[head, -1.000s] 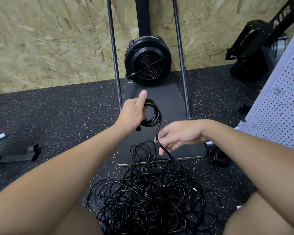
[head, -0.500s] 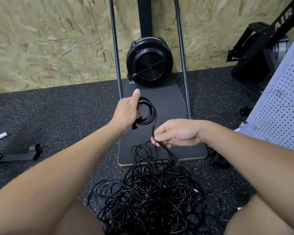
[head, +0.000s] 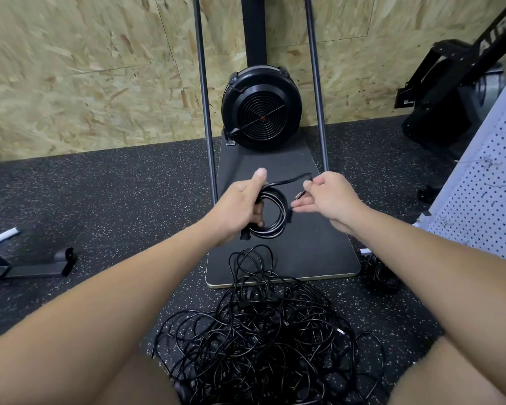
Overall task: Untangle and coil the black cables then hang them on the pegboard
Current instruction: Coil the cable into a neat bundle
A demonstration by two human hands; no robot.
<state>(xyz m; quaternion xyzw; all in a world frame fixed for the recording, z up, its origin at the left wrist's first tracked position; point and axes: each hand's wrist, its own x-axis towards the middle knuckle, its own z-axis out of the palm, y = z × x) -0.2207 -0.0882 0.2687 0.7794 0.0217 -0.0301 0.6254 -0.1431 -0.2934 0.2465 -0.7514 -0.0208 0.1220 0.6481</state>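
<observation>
A person is sitting on a speckled black rubber floor [head: 105, 200], facing an OSB wall [head: 85, 68] and a black fan-wheel exercise machine [head: 261, 111] standing on a dark base board [head: 304, 252]. A white pegboard [head: 485, 206] is leaning at the far right, well apart from the hands. Between the person's legs, a large tangled heap of thin black cables [head: 263, 340] is lying on the floor, its loops spilling onto the board's near edge.

Above the board, the left hand [head: 240, 206] is gripping a small round coil of black cable [head: 272, 211], fingers curled through its centre and thumb pointing up. The right hand [head: 330, 197] is pinching the coil's free tail [head: 292, 180] near its plug end, just beside the coil.

The cable looks light, limp and slightly springy, so the loops are likely to fan out unless they are being clamped together at one point. The tail seems best held close to the plug. The heap will probably snag, so pulling single strands gently looks wiser.
</observation>
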